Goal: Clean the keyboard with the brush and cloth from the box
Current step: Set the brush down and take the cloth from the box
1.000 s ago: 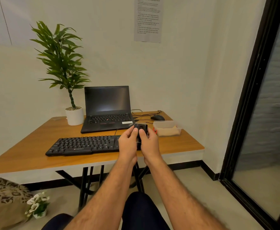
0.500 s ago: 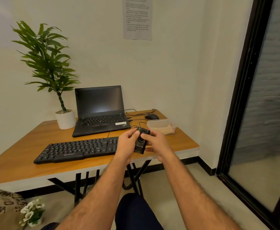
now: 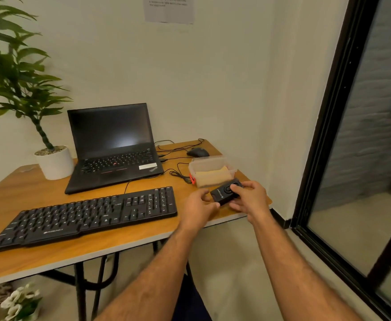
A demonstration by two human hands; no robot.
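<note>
Starting at nine o'clock, the plant (image 3: 16, 72) in its white pot (image 3: 55, 162) is cut off by the frame, so I see only part of its leaves. The keyboard (image 3: 83, 216) lies flat on the table (image 3: 125, 242) toward my eight o'clock, bare of any tool, and I judge the cleaning itself has not begun. Behind it, around eleven o'clock, the laptop (image 3: 113, 147) stands open with a dark screen. At twelve, my left hand (image 3: 198, 206) curls loosely beside a small black device (image 3: 227, 193); its fingertips reach the near end, though I cannot tell whether they truly pinch it. The box (image 3: 213, 171) sits just beyond, at one o'clock, with the tan cloth (image 3: 210, 178) folded inside. An orange bit shows at its left wall; that may be the brush, but it is too small to say. A mouse (image 3: 198, 152) and loose cables lie farther back. My right hand (image 3: 251, 199) grips the device, thumb on top, low over the table's right corner. Everything is left: put this aside, take out brush and cloth, sweep, wipe. The sheet on the wall is unreadable.
</note>
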